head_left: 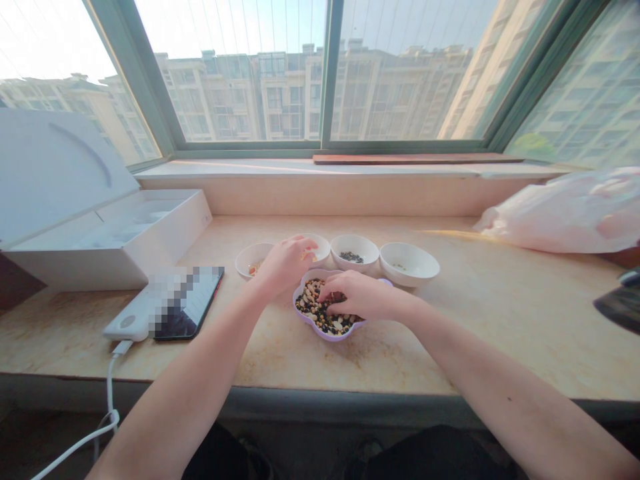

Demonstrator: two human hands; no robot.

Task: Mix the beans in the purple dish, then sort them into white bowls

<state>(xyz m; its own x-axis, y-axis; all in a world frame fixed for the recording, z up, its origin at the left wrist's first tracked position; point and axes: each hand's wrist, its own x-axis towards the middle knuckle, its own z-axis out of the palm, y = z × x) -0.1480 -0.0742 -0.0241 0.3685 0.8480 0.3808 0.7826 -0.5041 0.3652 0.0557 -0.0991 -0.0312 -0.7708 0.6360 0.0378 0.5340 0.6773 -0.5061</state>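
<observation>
Head view: a wide window (320, 73) with apartment blocks (320, 93) beyond it stands far behind the lilac flower-shaped dish (298, 308), which sits on a pale stone sill (410, 347) near the sill's front edge. Well to the left of the dish, an open white box (110, 233) rests with its lid raised, and well to the right lies a crumpled translucent plastic bag (560, 213). Nearer the dish on the left, a white power bank (131, 313) lies against a smartphone (193, 313), partly pixelated, with a white cable (109, 393) running from the power bank down over the front edge of the sill. Just behind the dish, 4 small white bowls stand in a shallow arc: the 1st bowl (253, 260) holds a few orange-brown bits, the 2nd bowl (320, 248) is mostly hidden by the left hand (285, 267), the 3rd bowl (354, 253) holds black seeds (351, 257), and the 4th bowl (409, 264) holds a few small pale bits. The dish itself is filled with mixed beans (320, 307), black and tan. The right hand (365, 297) is over the dish, its fingers curled down into the beans; whether they are clamped on any bean, I cannot tell. The left hand is behind the dish, above the 2nd bowl, with its fingers curled together and down, and their grip is hidden.
</observation>
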